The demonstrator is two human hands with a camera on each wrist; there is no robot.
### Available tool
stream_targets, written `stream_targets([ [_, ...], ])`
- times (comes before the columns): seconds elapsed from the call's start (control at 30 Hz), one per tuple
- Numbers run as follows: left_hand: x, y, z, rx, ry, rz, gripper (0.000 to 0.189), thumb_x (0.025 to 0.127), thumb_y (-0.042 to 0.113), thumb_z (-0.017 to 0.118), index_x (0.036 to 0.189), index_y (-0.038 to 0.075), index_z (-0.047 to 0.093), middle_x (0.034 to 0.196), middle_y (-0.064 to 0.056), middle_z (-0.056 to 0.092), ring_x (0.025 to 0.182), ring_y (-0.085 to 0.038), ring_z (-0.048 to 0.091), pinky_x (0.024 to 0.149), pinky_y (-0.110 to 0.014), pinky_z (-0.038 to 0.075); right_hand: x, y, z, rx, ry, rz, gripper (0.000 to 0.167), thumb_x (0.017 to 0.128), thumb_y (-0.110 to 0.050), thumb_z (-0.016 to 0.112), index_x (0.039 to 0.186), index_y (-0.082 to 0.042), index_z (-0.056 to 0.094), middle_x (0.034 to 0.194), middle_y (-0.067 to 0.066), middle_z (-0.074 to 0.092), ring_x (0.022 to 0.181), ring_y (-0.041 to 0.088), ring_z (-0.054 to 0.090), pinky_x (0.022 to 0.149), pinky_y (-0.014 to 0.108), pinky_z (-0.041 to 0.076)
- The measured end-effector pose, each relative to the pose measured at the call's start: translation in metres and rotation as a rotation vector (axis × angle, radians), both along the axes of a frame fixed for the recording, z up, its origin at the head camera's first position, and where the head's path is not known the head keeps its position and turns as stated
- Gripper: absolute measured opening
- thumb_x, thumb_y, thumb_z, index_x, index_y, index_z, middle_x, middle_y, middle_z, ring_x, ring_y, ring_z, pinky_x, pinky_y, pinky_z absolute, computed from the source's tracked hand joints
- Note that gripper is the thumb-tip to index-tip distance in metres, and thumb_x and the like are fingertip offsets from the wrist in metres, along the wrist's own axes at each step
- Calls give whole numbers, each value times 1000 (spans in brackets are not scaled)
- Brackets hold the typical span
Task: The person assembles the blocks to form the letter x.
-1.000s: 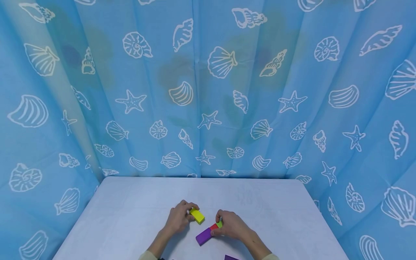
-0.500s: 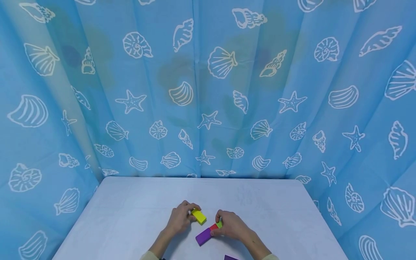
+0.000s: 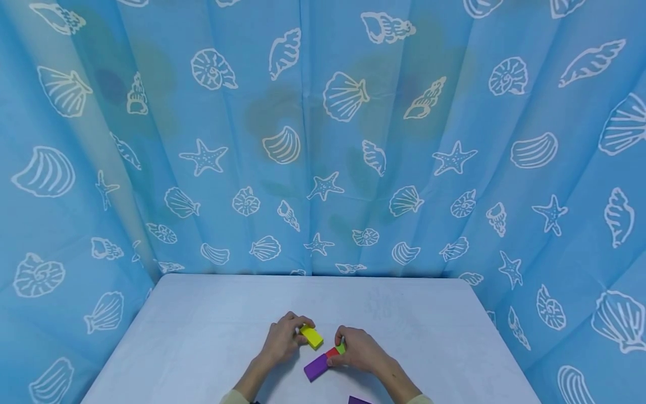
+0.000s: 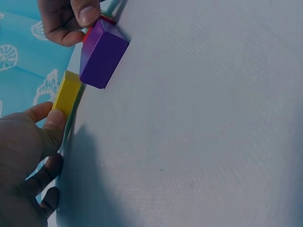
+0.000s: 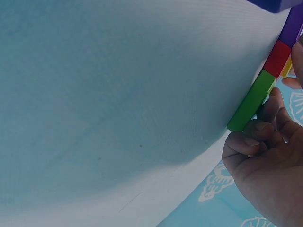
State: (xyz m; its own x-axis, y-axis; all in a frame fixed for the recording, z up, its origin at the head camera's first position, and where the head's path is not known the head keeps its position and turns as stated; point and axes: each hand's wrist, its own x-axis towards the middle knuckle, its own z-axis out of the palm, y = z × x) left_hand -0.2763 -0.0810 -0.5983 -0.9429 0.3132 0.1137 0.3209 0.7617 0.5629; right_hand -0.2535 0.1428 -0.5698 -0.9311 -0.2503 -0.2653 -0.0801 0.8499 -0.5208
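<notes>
My left hand (image 3: 282,339) pinches a yellow block (image 3: 311,337) between thumb and fingers. To its right, a purple block (image 3: 315,368), a red block (image 3: 331,352) and a green block (image 3: 341,348) lie end to end in a slanting row. My right hand (image 3: 360,350) grips this row around the red and green part, partly covering it in the head view. More of the long green block (image 5: 252,101) shows in the right wrist view. A small gap separates the yellow block (image 4: 67,92) from the row in the head view.
A second purple block (image 3: 357,400) is cut off at the bottom of the head view. The white table (image 3: 217,303) extends around both hands. A blue shell-patterned curtain (image 3: 323,140) surrounds its back and sides.
My left hand has moved slightly right with the yellow block, closer to the row. The right hand and its row of blocks stay where they were.
</notes>
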Motion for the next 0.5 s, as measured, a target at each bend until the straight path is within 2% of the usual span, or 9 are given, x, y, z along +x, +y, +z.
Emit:
stream_targets([
  [0.23, 2, 5, 2, -6, -28, -1, 30, 88, 16, 77, 114, 32, 72, 99, 7, 58, 81, -10, 51, 79, -42, 39, 1, 0, 1, 9, 9, 2, 41, 74, -44, 88, 93, -22, 60, 73, -4, 55, 69, 13, 49, 59, 28, 37],
  [0.5, 3, 8, 2, -12, -6, -29, 30, 88, 17, 77, 113, 33, 72, 98, 7, 59, 80, -9, 51, 79, -43, 40, 1, 0, 2, 5, -4, 0, 41, 74, -43, 88, 93, -21, 60, 72, -4, 54, 69, 13, 49, 60, 28, 37],
])
